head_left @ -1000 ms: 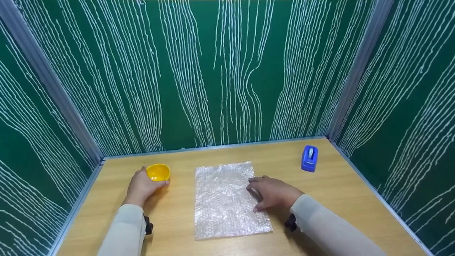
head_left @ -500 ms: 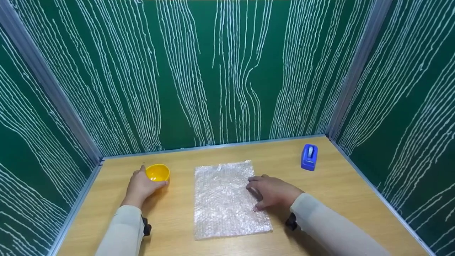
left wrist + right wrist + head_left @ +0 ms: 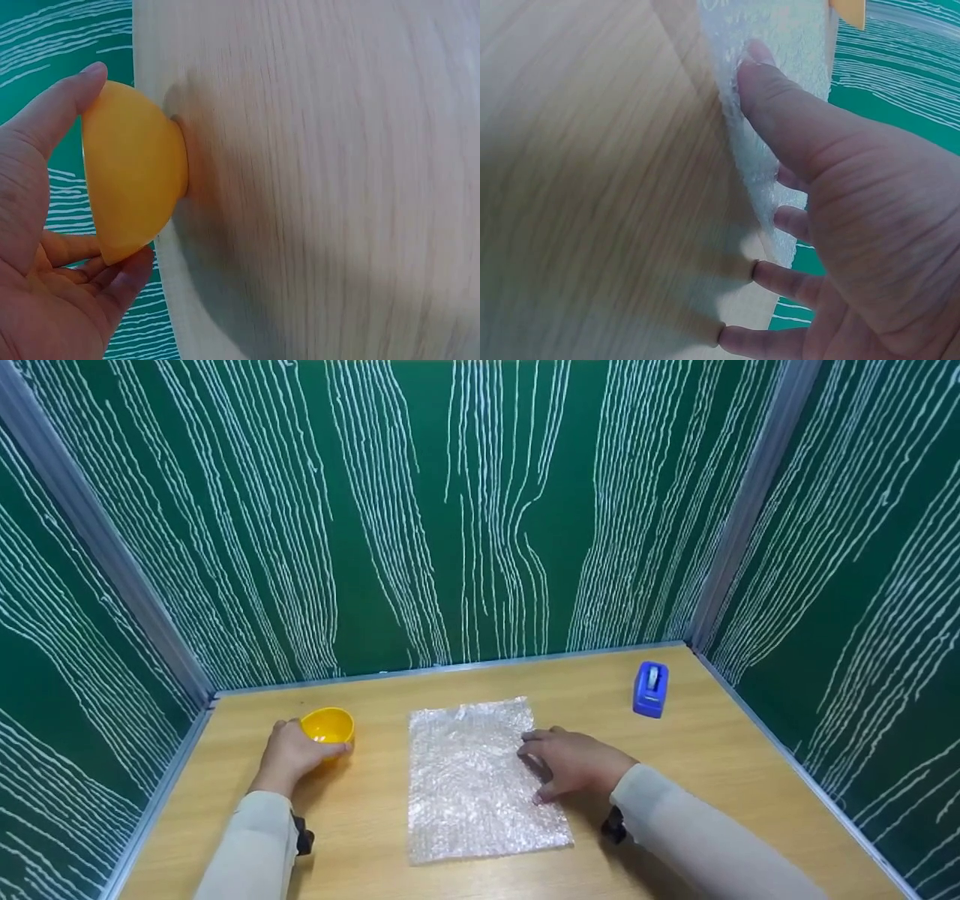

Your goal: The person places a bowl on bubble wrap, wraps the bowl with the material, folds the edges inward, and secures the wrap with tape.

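A yellow bowl [image 3: 328,726] is at the left of the wooden table, its foot right at the tabletop in the left wrist view. My left hand [image 3: 289,754] grips it by the rim, thumb on one side and fingers on the opposite side. A sheet of bubble wrap [image 3: 480,787] lies flat in the middle. At its right edge rests my right hand [image 3: 577,765], fingers spread and slightly bent. In the right wrist view the thumb [image 3: 780,97] touches the bubble wrap, while two fingertips reach the wood beside it.
A blue tape dispenser [image 3: 650,690] stands at the back right of the table [image 3: 375,832]. Green walls [image 3: 495,510] with wavy white lines enclose the back and both sides. Grey metal framing [image 3: 450,667] runs along the table's edges.
The bowl has shifted slightly left and tipped a little. My left fingers have drawn in at its far side. The right hand has stayed in place on the bubble wrap.
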Demonstrator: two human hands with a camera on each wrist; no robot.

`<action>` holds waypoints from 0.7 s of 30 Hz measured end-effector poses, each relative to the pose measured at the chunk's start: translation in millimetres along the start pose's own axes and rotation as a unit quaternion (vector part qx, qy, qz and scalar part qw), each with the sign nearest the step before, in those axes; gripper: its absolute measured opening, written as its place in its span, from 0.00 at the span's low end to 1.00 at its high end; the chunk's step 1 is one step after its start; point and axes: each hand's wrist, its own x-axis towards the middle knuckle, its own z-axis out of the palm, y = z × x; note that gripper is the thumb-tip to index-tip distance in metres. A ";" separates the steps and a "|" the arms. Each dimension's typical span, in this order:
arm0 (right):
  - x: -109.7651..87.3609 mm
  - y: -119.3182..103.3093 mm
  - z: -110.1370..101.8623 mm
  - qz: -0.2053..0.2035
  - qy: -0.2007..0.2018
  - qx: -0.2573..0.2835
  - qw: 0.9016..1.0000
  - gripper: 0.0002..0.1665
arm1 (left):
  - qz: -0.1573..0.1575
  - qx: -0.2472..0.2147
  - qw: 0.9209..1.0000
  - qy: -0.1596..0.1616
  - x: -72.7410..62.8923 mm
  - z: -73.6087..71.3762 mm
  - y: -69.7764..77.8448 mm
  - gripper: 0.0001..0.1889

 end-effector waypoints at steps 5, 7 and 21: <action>0.2 0.0 -0.1 0.004 -0.003 0.001 1.000 0.50 | 0.025 -0.002 1.000 0.014 -4.0 3.8 1.1 0.65; 0.4 0.4 0.0 0.007 -0.005 0.001 1.000 0.50 | 0.034 -0.002 0.999 0.019 -6.6 5.4 3.5 0.62; 1.5 2.1 1.0 0.009 -0.013 -0.008 1.000 0.51 | 0.091 0.009 0.996 0.017 -23.5 26.6 30.0 0.58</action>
